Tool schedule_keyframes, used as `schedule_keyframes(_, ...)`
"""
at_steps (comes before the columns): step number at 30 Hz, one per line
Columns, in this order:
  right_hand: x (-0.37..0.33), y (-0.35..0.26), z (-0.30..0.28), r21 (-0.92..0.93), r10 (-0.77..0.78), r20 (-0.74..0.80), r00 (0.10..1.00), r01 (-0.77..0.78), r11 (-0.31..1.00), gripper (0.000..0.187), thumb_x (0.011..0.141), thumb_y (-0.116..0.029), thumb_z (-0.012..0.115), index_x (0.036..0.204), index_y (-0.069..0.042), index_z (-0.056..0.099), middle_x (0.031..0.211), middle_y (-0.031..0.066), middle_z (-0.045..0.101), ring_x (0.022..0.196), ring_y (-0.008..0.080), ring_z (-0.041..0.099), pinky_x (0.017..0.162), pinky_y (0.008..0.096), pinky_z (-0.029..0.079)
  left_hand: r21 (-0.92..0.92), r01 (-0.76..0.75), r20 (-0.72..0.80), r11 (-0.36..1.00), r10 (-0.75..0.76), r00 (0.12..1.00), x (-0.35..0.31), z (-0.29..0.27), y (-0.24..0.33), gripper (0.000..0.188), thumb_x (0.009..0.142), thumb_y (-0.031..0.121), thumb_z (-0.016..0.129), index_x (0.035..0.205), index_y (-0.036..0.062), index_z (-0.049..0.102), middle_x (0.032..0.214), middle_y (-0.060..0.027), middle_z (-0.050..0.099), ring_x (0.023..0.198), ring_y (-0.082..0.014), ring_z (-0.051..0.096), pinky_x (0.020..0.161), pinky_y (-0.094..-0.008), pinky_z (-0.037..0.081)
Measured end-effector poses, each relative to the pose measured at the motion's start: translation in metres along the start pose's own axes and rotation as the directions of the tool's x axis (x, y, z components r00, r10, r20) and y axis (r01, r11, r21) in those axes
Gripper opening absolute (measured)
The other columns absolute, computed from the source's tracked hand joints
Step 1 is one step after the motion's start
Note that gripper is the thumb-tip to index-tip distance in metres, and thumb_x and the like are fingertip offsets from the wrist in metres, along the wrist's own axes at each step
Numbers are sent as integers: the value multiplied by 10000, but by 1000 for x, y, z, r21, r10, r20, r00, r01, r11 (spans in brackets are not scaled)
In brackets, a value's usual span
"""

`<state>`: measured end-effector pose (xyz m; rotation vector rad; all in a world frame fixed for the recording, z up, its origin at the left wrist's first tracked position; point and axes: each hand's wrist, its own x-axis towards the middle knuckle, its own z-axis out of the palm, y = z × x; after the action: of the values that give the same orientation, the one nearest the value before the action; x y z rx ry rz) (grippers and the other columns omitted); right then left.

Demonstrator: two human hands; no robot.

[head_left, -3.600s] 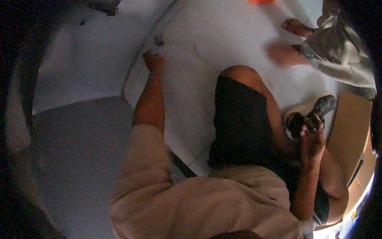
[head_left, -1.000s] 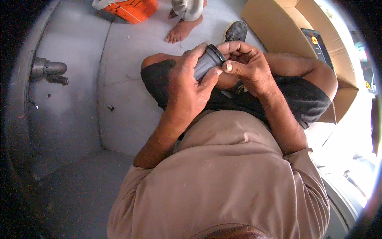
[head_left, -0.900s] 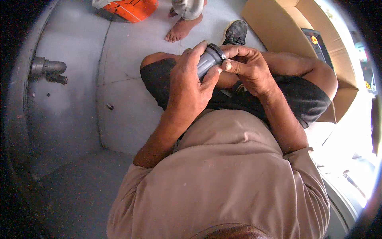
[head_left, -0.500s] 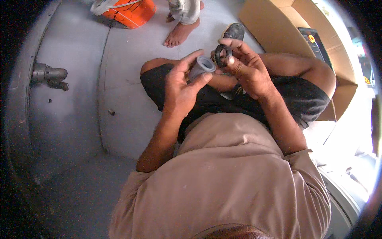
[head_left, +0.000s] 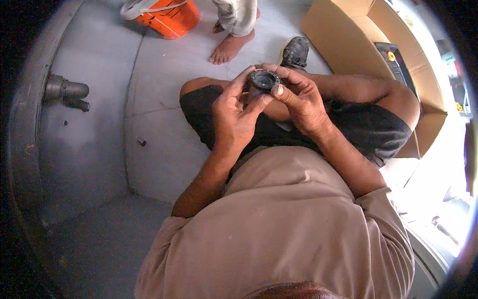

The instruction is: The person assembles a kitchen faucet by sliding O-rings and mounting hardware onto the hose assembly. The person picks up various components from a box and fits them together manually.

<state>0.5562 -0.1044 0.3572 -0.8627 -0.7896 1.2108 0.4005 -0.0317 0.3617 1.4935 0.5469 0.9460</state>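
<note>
The two hands are close together above the person's lap, their fingertips curled around a black ring (head_left: 257, 83) that sits between them, its round opening facing up. The ring rests at the top of a grey tube (head_left: 253, 93) (only a sliver of which shows beneath it). The left hand (head_left: 234, 113) grips the tube from the left, thumb at the near side and fingers around the far side; the right hand (head_left: 306, 105) pinches the ring from the right, thumb on its near right edge. Whether the ring is fully seated cannot be told. Just beyond the hands stands a dark shoe (head_left: 295, 52), with another person's bare foot (head_left: 231, 48) to its left. An orange bucket (head_left: 175, 21) stands farther left, and a cardboard box (head_left: 343, 35) sits to the right.
</note>
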Motion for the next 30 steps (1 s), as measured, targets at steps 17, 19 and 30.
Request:
schedule_keyframes(17, -6, 6, 0, -249, -275, 5, 961, 268, 931, 486, 831, -161, 850, 1259, -25, 663, 1234, 67, 666, 1151, 176, 610, 1037, 342, 474, -133, -145, 66, 981, 155, 986, -9, 1, -16, 585, 1004, 188, 663, 1470, -85, 437, 1393, -140, 581, 1263, -213, 566, 1109, -372, 421)
schedule_keyframes(19, -6, 7, 1, -237, -261, -7, 965, 252, 938, 476, 827, -160, 856, 1244, -30, 666, 1208, 57, 678, 1124, 167, 618, 1019, 338, 487, -78, -162, 83, 984, 168, 982, -7, -1, -16, 578, 1019, 195, 645, 1472, -92, 429, 1391, -152, 577, 1265, -210, 561, 1105, -360, 423)
schedule_keyframes(30, 2, 12, -6, -295, -155, -87, 984, 124, 948, 496, 834, -251, 869, 1210, -5, 658, 979, 60, 706, 845, 115, 652, 720, 278, 549, -248, 51, 105, 967, -26, 994, -3, -2, -22, 507, 1078, 202, 541, 1479, -88, 433, 1360, -150, 591, 1225, -191, 575, 1081, -336, 442)
